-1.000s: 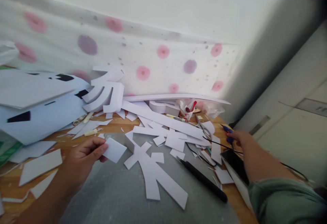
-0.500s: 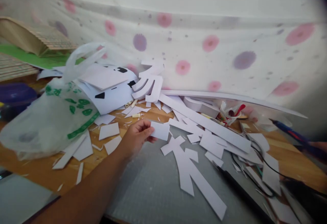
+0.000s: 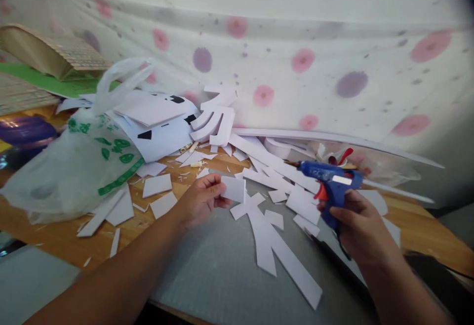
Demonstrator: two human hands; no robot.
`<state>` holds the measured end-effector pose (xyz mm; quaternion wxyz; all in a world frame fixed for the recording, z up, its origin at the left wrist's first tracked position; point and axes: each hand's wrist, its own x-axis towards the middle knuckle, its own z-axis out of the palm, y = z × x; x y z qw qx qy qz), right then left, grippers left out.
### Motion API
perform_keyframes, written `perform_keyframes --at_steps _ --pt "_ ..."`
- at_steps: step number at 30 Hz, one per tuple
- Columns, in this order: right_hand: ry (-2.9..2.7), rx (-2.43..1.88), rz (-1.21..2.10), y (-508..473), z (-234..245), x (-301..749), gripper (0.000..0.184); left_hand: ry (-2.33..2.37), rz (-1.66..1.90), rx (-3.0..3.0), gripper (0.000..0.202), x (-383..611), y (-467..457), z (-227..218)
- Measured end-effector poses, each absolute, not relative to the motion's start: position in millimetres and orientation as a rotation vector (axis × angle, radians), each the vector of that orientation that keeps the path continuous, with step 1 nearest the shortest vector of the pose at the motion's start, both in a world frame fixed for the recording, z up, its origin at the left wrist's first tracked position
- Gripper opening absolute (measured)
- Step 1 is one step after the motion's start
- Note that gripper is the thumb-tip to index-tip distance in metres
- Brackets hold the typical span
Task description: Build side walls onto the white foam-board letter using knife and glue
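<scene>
Between the thumb and fingers of my left hand (image 3: 205,199) is a small white foam board piece (image 3: 234,189), held above the grey mat (image 3: 207,270). My right hand (image 3: 361,226) grips a blue hot glue gun (image 3: 328,179) by its handle. Its nozzle points left toward the small piece, some distance away, and a long glue stick (image 3: 400,191) sticks out of its back. Just below the small piece lies a branching white cut-out (image 3: 264,236). A black-handled cutting tool (image 3: 335,261) rests on the mat, partly hidden behind my right arm.
A plastic bag with green print (image 3: 70,167) stands at the left. White offcuts (image 3: 157,185) lie scattered over the wooden table (image 3: 429,231). Curved white cut-outs (image 3: 215,117) lean at the back by the spotted sheet (image 3: 281,63). A black cord hangs below the glue gun.
My right hand has come in from the right edge, bringing the glue gun in front of the white strips. My left hand keeps the small piece in nearly the same place.
</scene>
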<state>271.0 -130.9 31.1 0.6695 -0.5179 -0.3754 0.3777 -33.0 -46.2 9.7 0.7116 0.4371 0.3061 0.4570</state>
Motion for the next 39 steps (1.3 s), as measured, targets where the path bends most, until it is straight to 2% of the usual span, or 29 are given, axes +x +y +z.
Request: perform_keyframes --at_steps 4,7,12,18,28,39 --pt "-1.006 -1.093 1.150 -138 23 238 0.037 0.661 0.969 0.988 0.035 -30 -49 9" --pt "-1.029 -1.091 1.222 -147 13 230 0.036 0.711 0.985 1.011 0.032 -26 -53 9" --pt "-1.024 -1.200 1.146 -162 5 228 0.042 0.764 1.003 1.037 0.031 -18 -60 8" --pt "-1.063 -1.302 1.077 -169 8 228 0.039 0.796 0.918 1.081 0.033 -15 -61 4" --pt "-1.228 -1.204 1.109 -170 5 221 0.023 0.741 0.844 1.128 0.033 -14 -58 -2" --pt "-1.212 -1.296 1.059 -169 11 214 0.028 0.692 0.850 1.111 0.037 -13 -57 -6"
